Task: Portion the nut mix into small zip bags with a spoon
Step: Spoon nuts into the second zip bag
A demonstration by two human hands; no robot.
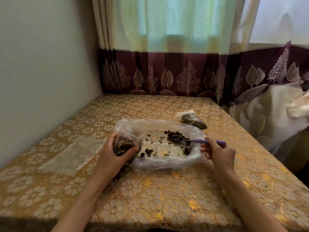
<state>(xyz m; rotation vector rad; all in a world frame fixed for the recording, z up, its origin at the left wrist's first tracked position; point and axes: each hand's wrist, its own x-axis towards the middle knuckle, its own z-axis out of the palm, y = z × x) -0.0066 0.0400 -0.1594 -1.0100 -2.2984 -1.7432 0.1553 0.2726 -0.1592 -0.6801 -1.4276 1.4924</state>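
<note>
— Nuts (175, 136) lay where?
— Scattered in the big bag (160, 163) on the table (150, 198); the right hand (219, 153) pinched the spoon (197, 140) among them.
— And the left hand (115, 154)?
— Curled around a filled small bag (124, 143).

Support surface: table (167, 198) covered with a gold floral-pattern cloth, set against the wall and curtain. Directly on it: a large clear plastic bag (160, 163) spread open near the centre, scattered nut mix (174, 135) on its sheet. Left of the large bag, an empty flat zip bag (71, 156). Behind the large bag, to its right, a filled zip bag (193, 121), lying on its side.
</note>
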